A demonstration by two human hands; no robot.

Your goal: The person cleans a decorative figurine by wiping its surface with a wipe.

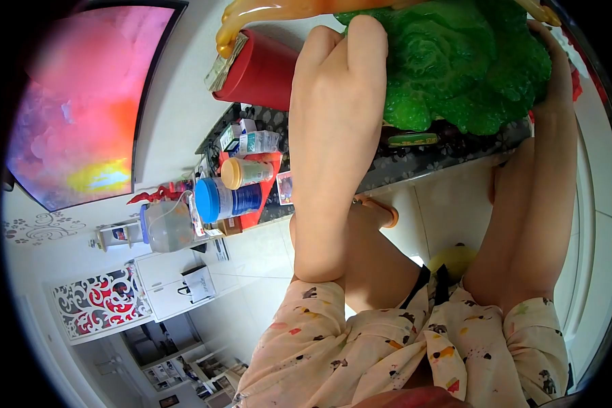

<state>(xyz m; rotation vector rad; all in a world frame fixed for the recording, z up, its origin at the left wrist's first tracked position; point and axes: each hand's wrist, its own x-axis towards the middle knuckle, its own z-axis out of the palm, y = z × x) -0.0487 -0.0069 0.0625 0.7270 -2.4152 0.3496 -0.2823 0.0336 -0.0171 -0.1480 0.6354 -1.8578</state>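
A large glossy green leafy ornament (pixel 455 61) fills the top of the head view, above a dark patterned counter. My left hand (pixel 340 51) is at its left side, back toward the camera, with bent fingers against the leaves and the fingertips hidden. Round its right edge curls my right hand (pixel 555 64), partly covered by the leaves. An amber-coloured glossy piece (pixel 272 15) stretches along the top, above my left hand. Beneath the leaves, a small green label (pixel 413 139) shows on a dark base.
Left of my left arm are a red container (pixel 258 71) with banknotes, a blue-lidded tub (pixel 228 200), an orange-lidded jar (pixel 247 173) and a clear plastic container (pixel 168 226). The counter's edge (pixel 415 175) runs below the ornament. A screen (pixel 92 102) hangs at far left.
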